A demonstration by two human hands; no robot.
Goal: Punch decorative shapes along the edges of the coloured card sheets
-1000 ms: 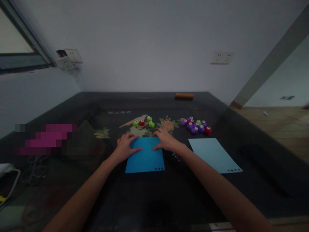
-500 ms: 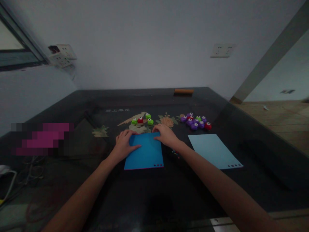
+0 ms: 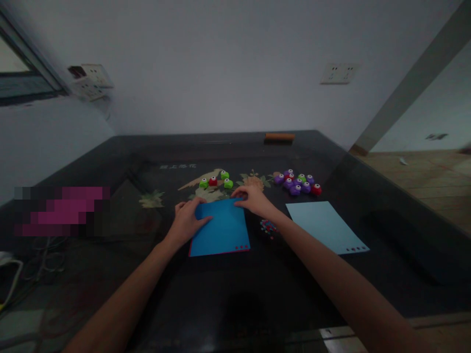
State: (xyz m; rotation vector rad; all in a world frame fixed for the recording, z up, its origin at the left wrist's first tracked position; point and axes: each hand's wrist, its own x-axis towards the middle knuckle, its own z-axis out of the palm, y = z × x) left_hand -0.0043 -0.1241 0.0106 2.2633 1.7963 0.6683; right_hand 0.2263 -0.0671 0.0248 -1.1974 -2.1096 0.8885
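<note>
A blue sheet of paper [image 3: 221, 228] with three small holes near its lower right corner lies in front of me. A thin red edge of another sheet shows beneath it at the left and bottom, and red shows through the holes. My left hand [image 3: 186, 220] grips the blue sheet's upper left edge, thumb on top and fingers curled round the edge. At the upper right corner, my right hand [image 3: 253, 200] pinches the blue sheet between thumb and fingers. Small coloured bits [image 3: 268, 226] are heaped just below my right wrist.
Right of my forearm lies a pale blue sheet [image 3: 326, 225] with several holes. Purple, green and red eye-shaped toys [image 3: 296, 184] cluster behind it; green and red ones [image 3: 213, 181] sit behind the blue sheet. An orange-brown bar [image 3: 279, 136] lies at the dark table's [image 3: 221, 304] back edge.
The blue sheet has shifted slightly over the red one: its holes, dark before, now show red, and red appears along the left edge. My right hand has moved slightly.
</note>
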